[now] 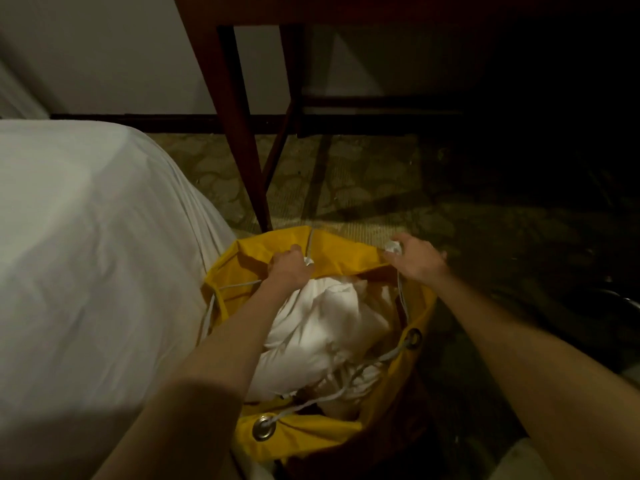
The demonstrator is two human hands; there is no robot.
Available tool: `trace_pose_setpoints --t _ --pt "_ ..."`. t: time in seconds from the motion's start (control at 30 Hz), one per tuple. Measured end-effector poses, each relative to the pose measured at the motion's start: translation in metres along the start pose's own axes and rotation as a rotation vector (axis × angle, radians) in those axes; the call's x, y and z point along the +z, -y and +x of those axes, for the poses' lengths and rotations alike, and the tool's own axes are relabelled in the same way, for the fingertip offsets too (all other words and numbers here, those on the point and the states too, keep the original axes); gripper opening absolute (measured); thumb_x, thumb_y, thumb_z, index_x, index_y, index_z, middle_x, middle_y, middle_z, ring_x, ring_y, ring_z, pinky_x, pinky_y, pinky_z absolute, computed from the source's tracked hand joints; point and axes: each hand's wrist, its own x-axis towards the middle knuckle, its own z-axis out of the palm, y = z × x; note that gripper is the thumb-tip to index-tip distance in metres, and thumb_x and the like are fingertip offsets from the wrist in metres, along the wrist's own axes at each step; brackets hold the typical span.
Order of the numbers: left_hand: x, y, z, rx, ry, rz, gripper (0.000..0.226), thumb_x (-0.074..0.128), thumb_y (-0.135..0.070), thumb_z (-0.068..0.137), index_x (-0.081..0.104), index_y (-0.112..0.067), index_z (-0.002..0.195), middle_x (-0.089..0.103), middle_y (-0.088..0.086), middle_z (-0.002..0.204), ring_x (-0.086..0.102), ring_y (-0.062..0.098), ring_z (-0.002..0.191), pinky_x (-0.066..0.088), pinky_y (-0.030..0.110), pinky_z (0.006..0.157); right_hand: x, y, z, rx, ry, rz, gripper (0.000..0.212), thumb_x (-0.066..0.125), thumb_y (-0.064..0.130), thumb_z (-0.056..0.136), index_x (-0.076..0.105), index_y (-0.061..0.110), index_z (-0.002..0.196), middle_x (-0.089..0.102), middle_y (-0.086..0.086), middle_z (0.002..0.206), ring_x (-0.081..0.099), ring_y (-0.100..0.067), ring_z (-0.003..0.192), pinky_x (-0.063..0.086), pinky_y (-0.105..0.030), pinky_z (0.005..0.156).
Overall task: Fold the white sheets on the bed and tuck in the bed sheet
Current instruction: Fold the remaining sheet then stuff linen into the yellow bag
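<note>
- Yellow cloth bag (341,252) beside the bed (86,254), mouth up, metal eyelets, white cord
- Crumpled white sheets (322,327) inside the bag
- Left hand (289,268) and right hand (417,259) grip the bag's far rim, apart

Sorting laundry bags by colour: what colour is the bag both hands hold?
Yellow bag, with a white cord; seen in the head view.

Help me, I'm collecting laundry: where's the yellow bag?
In the head view, the yellow bag stands on the carpet right of the bed, both hands gripping its far rim.
</note>
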Motion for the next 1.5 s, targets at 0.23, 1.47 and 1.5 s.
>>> trace_pose_setpoints --t 0.23,1.47,1.5 --pt "0.007 -0.004 0.002 0.017 0.000 0.060 0.039 0.056 -0.040 0.090 0.062 -0.015 0.120 0.061 0.010 0.122 0.053 0.031 0.116 0.047 0.038 0.092 0.012 0.028 0.008 -0.013 0.048 -0.077 0.047 0.055 0.039 0.091 0.053 0.013 0.130 0.044 -0.016 0.136 0.048 -0.032 0.120 0.042 -0.041 0.101" --pt "-0.115 -0.068 -0.016 0.204 0.206 -1.252 0.009 0.051 -0.019 0.098 0.058 -0.016 0.093 0.062 0.005 0.090 0.060 0.016 0.083 0.049 0.033 0.077 -0.055 0.121 -0.005 -0.260 -0.217 0.953 0.019 0.069 0.004 0.083 0.069 0.010 0.101 0.070 -0.004 0.091 0.066 -0.007 0.080 0.051 -0.014 0.069" --pt "-0.112 -0.067 -0.017 0.203 0.194 -1.252 0.011 0.051 -0.018 0.098 0.057 -0.017 0.090 0.061 0.003 0.085 0.059 0.014 0.078 0.048 0.031 0.071 -0.051 0.120 -0.005 -0.248 -0.212 0.961 0.015 0.070 0.006 0.083 0.069 0.012 0.097 0.071 -0.006 0.092 0.067 -0.011 0.082 0.053 -0.019 0.073"
